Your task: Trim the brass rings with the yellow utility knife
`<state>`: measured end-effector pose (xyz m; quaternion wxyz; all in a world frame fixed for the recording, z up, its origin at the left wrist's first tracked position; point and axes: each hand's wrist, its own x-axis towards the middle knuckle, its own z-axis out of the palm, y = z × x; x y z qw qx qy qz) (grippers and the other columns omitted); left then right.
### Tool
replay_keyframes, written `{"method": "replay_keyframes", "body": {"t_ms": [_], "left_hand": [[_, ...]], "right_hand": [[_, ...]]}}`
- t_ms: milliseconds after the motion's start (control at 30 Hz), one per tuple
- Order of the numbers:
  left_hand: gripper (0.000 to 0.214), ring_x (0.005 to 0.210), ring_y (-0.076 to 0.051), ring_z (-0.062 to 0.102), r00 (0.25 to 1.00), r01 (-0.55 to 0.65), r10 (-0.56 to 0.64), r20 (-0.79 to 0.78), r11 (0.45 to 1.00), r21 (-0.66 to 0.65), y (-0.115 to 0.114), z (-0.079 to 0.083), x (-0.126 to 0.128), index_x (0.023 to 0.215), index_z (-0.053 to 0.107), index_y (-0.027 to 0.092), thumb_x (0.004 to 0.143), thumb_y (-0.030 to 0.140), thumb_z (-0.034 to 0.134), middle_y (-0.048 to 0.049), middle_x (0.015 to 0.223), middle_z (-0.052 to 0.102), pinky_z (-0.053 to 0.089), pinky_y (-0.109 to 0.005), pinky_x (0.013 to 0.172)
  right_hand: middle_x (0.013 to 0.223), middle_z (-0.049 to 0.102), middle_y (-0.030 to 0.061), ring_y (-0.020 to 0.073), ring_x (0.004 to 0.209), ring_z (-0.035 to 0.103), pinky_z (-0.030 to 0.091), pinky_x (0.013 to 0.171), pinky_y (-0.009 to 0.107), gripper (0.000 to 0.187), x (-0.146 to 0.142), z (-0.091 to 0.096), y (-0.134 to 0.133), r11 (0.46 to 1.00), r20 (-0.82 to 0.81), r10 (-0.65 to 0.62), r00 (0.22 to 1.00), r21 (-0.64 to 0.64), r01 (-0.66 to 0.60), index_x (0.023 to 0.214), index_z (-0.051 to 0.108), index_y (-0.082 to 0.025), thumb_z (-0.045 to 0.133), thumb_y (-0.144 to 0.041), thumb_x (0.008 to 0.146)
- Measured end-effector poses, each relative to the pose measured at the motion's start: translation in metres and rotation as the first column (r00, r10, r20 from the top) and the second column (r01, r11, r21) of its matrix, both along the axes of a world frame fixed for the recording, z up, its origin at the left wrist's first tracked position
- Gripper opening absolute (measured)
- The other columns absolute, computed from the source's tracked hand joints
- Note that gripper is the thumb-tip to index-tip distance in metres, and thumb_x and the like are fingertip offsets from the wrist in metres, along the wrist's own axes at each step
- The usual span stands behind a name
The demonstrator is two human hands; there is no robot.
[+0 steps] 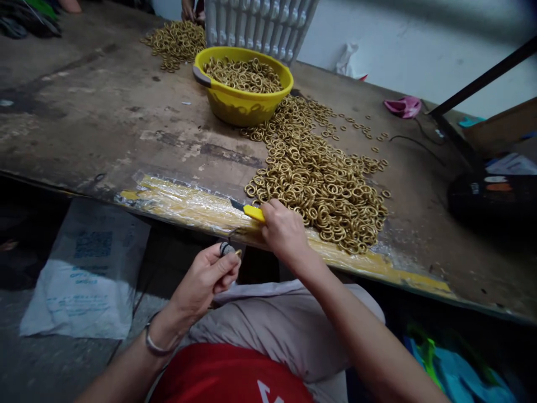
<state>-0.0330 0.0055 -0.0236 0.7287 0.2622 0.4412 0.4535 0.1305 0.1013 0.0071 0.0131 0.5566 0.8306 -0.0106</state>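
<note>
My right hand [284, 230] is closed around a yellow utility knife [253, 212], its dark blade pointing left above the taped table edge [180, 200]. Lower and to the left, my left hand [210, 275] pinches a small brass-coloured ring [238, 253] between thumb and fingers; only a bit of the ring shows. A grey covering with dark bands [227, 249] wraps one fingertip of that hand. Just beyond my right hand spreads a large heap of brass-coloured rings [319, 179] on the table.
Behind the heap stands a yellow basin [243, 106] full of similar rings. Another ring pile [178, 42] lies farther back, near another person's hand [188, 10]. A grey ribbed panel [260, 25] rises behind the basin. At right are a pink cloth [403, 107] and a dark slanted bar [482, 75].
</note>
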Motion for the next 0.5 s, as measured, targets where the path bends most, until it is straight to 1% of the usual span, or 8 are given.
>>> {"method": "replay_keyframes", "body": {"t_ms": [100,200,267,333,367,400,433,500], "left_hand": [[0.031,0.045,-0.003,0.035,0.995,-0.037,0.038,0.091,0.999,-0.006,0.003,-0.003,-0.002,0.078,0.05,0.017,0.079,0.038,0.073,0.004,0.064,0.049,0.021,-0.013,0.037],[0.025,0.045,-0.004,0.037,0.986,-0.03,0.035,0.163,0.999,-0.034,0.004,-0.004,-0.008,0.082,0.052,0.017,0.08,0.034,0.07,0.004,0.063,0.05,0.022,-0.013,0.037],[0.023,0.045,-0.005,0.04,0.975,-0.027,0.042,0.216,0.997,-0.07,0.005,-0.005,-0.011,0.08,0.054,0.016,0.08,0.035,0.068,0.0021,0.064,0.053,0.023,-0.014,0.036],[0.027,0.047,-0.006,0.046,0.968,-0.044,0.068,0.242,0.994,-0.104,0.008,-0.006,-0.012,0.079,0.059,0.013,0.079,0.039,0.067,-0.0028,0.07,0.06,0.024,-0.014,0.035],[0.029,0.048,-0.006,0.048,0.967,-0.061,0.087,0.239,0.992,-0.113,0.009,-0.007,-0.011,0.079,0.061,0.012,0.079,0.04,0.068,-0.0052,0.074,0.064,0.025,-0.014,0.035],[0.029,0.048,-0.006,0.049,0.967,-0.079,0.105,0.231,0.99,-0.117,0.011,-0.008,-0.01,0.081,0.062,0.011,0.079,0.039,0.07,-0.0068,0.078,0.067,0.025,-0.014,0.034],[0.028,0.048,-0.005,0.048,0.967,-0.094,0.118,0.224,0.989,-0.115,0.013,-0.008,-0.008,0.082,0.063,0.011,0.079,0.037,0.071,-0.0071,0.08,0.068,0.025,-0.013,0.034],[0.023,0.046,-0.004,0.046,0.966,-0.1,0.121,0.228,0.99,-0.102,0.016,-0.006,-0.004,0.085,0.064,0.011,0.079,0.032,0.073,-0.0059,0.08,0.069,0.024,-0.012,0.034]], "right_hand": [[0.098,0.066,0.0112,0.0215,0.077,0.066,0.039,0.059,0.029,0.028,-0.018,-0.005,0.015,1.0,0.049,0.018,0.999,-0.017,-0.017,0.101,0.064,-0.016,0.04,-0.009,0.091],[0.095,0.067,0.0145,0.0233,0.077,0.067,0.042,0.063,0.03,0.03,-0.024,-0.007,0.023,0.998,0.046,0.03,0.998,-0.065,-0.027,0.099,0.066,-0.012,0.039,-0.006,0.089],[0.092,0.068,0.0136,0.0229,0.077,0.066,0.042,0.065,0.03,0.022,-0.022,-0.004,0.022,0.997,-0.064,0.012,0.998,-0.08,-0.017,0.092,0.067,-0.012,0.047,-0.008,0.084],[0.079,0.067,0.0077,0.0191,0.071,0.062,0.041,0.064,0.027,0.01,-0.016,-0.001,0.016,0.987,-0.333,-0.047,0.942,-0.158,-0.006,0.08,0.065,-0.014,0.055,-0.013,0.079],[0.072,0.064,0.004,0.0161,0.065,0.058,0.04,0.061,0.026,0.006,-0.013,0.001,0.011,0.97,-0.506,-0.113,0.855,-0.241,-0.014,0.075,0.062,-0.015,0.057,-0.017,0.078],[0.067,0.061,0.0009,0.013,0.058,0.053,0.038,0.057,0.024,0.008,-0.01,0.001,0.005,0.936,-0.661,-0.214,0.719,-0.35,-0.043,0.074,0.06,-0.016,0.058,-0.022,0.079],[0.065,0.06,-0.0013,0.0102,0.052,0.048,0.036,0.052,0.023,0.011,-0.007,0.001,-0.002,0.88,-0.764,-0.342,0.548,-0.465,-0.099,0.075,0.059,-0.017,0.059,-0.027,0.081],[0.065,0.06,-0.0035,0.0063,0.043,0.039,0.029,0.043,0.02,0.02,-0.002,-0.002,-0.016,0.732,-0.771,-0.598,0.217,-0.636,-0.244,0.082,0.056,-0.019,0.062,-0.037,0.081]]}}
